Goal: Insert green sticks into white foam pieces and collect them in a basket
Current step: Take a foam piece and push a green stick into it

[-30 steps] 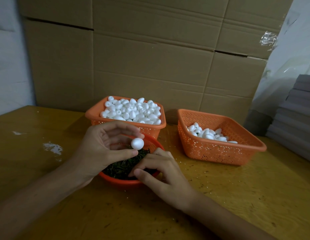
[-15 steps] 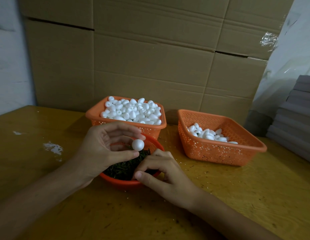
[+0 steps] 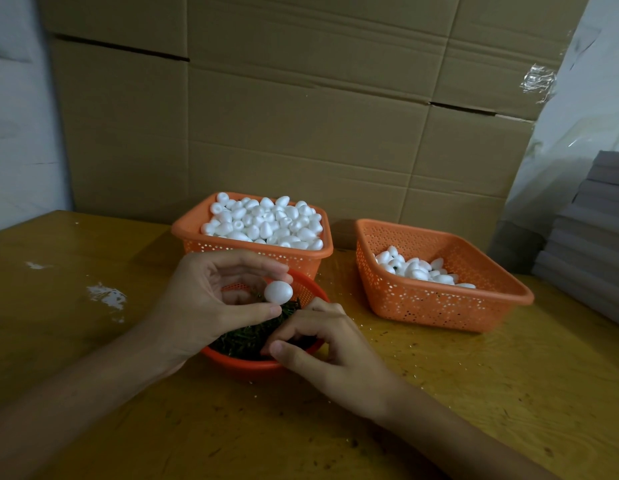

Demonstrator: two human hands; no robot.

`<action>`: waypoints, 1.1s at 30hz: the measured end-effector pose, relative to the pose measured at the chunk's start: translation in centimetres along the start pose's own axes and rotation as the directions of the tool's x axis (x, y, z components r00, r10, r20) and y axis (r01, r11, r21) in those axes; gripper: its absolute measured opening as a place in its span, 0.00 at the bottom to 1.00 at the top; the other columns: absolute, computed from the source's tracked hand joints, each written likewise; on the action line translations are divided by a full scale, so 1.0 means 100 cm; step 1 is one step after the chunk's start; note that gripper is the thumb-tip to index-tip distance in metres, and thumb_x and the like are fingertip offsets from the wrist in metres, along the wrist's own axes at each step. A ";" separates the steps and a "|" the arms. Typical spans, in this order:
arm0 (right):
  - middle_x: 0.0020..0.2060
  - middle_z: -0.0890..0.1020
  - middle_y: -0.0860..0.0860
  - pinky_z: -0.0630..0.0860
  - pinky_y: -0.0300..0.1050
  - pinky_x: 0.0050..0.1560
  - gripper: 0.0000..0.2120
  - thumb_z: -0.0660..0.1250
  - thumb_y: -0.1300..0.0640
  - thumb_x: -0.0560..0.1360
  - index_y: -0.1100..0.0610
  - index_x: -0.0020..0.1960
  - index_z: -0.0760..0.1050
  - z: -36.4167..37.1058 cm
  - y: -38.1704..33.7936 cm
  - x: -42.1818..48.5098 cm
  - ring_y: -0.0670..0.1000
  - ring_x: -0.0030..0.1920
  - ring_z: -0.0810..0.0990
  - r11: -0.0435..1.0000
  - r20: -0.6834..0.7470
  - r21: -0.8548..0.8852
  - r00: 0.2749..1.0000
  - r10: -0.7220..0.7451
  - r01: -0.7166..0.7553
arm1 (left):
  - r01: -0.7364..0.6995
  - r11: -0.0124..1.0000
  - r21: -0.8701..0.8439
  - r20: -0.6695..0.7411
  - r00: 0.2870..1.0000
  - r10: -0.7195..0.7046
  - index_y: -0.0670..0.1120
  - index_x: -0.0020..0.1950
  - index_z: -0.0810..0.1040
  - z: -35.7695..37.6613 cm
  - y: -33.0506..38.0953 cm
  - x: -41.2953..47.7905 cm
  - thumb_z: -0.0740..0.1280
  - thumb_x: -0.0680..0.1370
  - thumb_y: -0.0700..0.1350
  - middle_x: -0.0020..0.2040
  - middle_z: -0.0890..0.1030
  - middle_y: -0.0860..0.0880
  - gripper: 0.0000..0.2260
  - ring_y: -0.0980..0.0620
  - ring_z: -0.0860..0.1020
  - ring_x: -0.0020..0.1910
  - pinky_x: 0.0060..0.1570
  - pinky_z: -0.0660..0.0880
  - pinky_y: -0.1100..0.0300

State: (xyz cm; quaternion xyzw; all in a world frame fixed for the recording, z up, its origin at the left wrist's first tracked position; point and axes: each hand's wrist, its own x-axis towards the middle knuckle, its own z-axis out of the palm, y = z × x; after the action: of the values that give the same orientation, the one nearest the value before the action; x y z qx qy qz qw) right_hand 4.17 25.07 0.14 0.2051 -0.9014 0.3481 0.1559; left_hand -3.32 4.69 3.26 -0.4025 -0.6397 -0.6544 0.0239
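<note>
Tabletop [image 3: 474,393] of scuffed yellow wood is spread across the lower half of the frame. Just below the centre, the right hand [image 3: 335,355] is laid over the near rim of a round red bowl [image 3: 245,367]. Its fingers are curled down towards the green sticks [image 3: 245,337] heaped inside; whether a stick is pinched cannot be told. Left of centre, the left hand [image 3: 204,303] is raised above the bowl. A single white foam piece [image 3: 278,292] is pinched between its thumb and fingertips and held clear of the sticks.

Directly behind the bowl, at the centre of the frame, an orange perforated basket [image 3: 197,237] is piled above its rim with loose foam pieces [image 3: 266,223]. To the right of centre a second orange basket [image 3: 439,306] is set well apart from the bowl, with a small heap of foam pieces [image 3: 418,268] gathered at its far left side.

Stacked cardboard boxes [image 3: 301,116] are ranged across the upper frame, and a stack of grey sheets [image 3: 595,230] is seen at the right edge.
</note>
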 end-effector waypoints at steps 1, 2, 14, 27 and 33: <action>0.48 0.85 0.38 0.68 0.51 0.63 0.11 0.66 0.43 0.81 0.46 0.52 0.85 0.000 0.000 0.000 0.48 0.55 0.77 1.000 -0.013 0.015 1.000 0.003 -0.002 | 0.002 1.000 0.002 -0.008 1.000 -0.002 0.52 0.53 0.88 0.000 0.000 0.000 0.81 0.65 0.39 0.52 0.89 0.48 0.18 0.49 0.87 0.51 0.47 0.82 0.63; 0.47 0.85 0.38 0.69 0.50 0.62 0.10 0.67 0.44 0.81 0.47 0.52 0.86 -0.001 0.000 0.001 0.48 0.55 0.78 0.999 -0.026 0.034 1.000 0.005 -0.004 | 0.006 1.000 0.004 -0.017 1.000 -0.006 0.52 0.52 0.88 0.001 0.000 0.000 0.81 0.65 0.40 0.52 0.89 0.48 0.18 0.49 0.87 0.50 0.47 0.83 0.62; 0.45 0.86 0.41 0.77 0.44 0.53 0.06 0.77 0.45 0.76 0.46 0.50 0.86 -0.004 0.007 0.005 0.50 0.52 0.81 0.972 -0.057 0.236 0.998 0.026 -0.011 | 0.030 0.999 -0.040 -0.114 0.993 -0.034 0.55 0.54 0.88 0.001 -0.001 0.001 0.81 0.63 0.41 0.50 0.87 0.47 0.21 0.51 0.85 0.48 0.48 0.82 0.62; 0.48 0.89 0.42 0.78 0.57 0.64 0.10 0.73 0.49 0.80 0.45 0.60 0.83 -0.002 0.010 0.008 0.48 0.55 0.87 0.953 -0.059 0.301 0.997 0.041 -0.021 | 0.053 0.997 -0.054 -0.110 0.992 -0.059 0.55 0.53 0.88 -0.001 -0.001 0.002 0.82 0.66 0.44 0.52 0.88 0.48 0.16 0.50 0.86 0.50 0.50 0.82 0.63; 0.50 0.88 0.40 0.78 0.54 0.62 0.10 0.72 0.51 0.81 0.44 0.62 0.83 -0.001 0.010 0.008 0.50 0.54 0.85 0.972 -0.091 0.234 0.995 0.034 -0.012 | 0.081 0.989 -0.127 -0.117 0.988 -0.096 0.52 0.53 0.87 -0.001 -0.002 0.002 0.80 0.65 0.50 0.53 0.87 0.46 0.16 0.52 0.84 0.49 0.41 0.81 0.62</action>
State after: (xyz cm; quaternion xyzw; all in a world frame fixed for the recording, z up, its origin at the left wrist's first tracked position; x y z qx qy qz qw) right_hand 2.99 25.62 -0.07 0.1948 -0.8481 0.4628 0.1689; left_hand -3.61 4.73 3.18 -0.3333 -0.6130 -0.7163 0.0096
